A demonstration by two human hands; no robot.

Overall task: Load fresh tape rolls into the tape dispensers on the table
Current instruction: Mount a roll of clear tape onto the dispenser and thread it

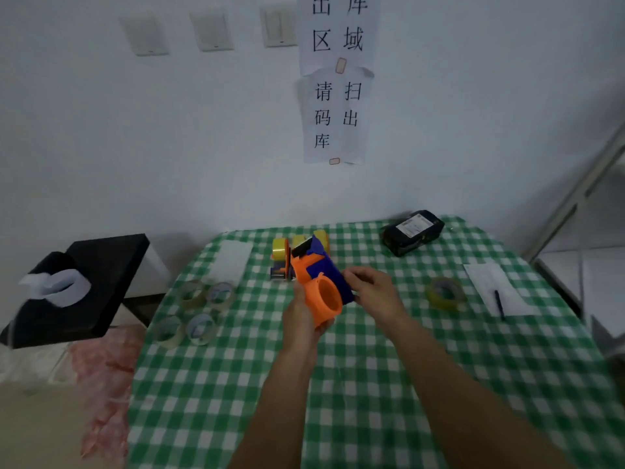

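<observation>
While held up: 1 orange dispenser [318, 282], 4 clear rolls [192, 294] (1 yellowish [444, 294]).

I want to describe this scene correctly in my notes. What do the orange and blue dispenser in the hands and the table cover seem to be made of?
The orange and blue tape dispenser, held by both hands, looks like moulded plastic: solid bright colours, smooth matte surfaces, rounded empty hub. The green and white checked table cover is probably thin cloth or vinyl; it lies flat, and the blur leaves it open.
</observation>
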